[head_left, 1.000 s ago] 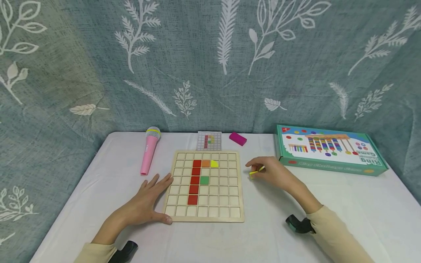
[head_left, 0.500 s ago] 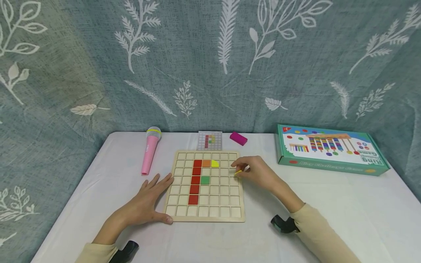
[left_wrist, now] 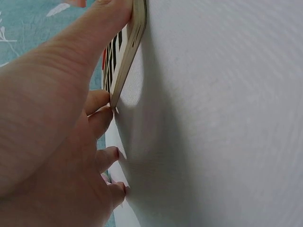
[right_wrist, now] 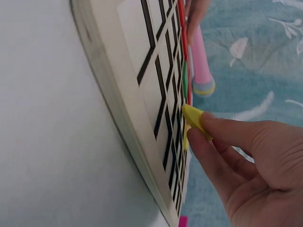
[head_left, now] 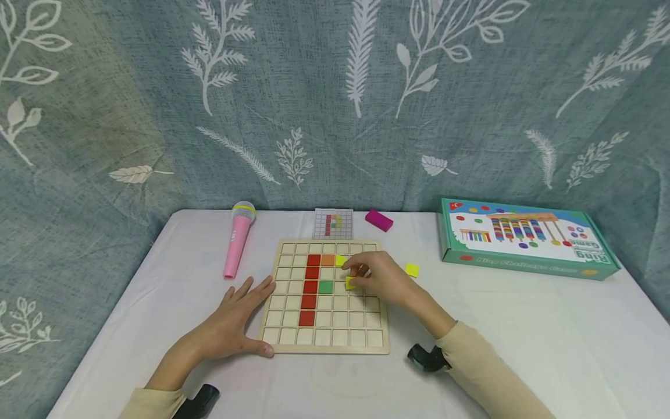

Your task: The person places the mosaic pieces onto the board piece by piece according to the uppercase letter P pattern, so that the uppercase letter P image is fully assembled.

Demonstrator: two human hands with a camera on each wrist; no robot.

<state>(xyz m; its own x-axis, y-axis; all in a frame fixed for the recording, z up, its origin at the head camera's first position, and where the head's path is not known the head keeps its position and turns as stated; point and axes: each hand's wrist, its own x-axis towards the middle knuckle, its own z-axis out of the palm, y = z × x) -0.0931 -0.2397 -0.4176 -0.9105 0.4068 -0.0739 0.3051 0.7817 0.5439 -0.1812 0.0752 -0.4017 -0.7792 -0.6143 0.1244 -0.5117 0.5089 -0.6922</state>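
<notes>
A wooden grid board lies on the white table, with a column of red tiles, an orange tile, a yellow tile and a green tile set in its squares. My right hand is over the board's right half and pinches another yellow tile between thumb and finger, just right of the green one. The spread left hand rests at the board's left edge, its thumb at the near corner and fingertips along the side.
A loose yellow tile lies right of the board. Behind the board are a small pattern card and a magenta block. A pink toy microphone lies at left, a green game box at back right.
The right hand has moved left from beside the board to over its squares, carrying the yellow tile. A loose yellow tile it covered now shows on the table. The left hand stays put.
</notes>
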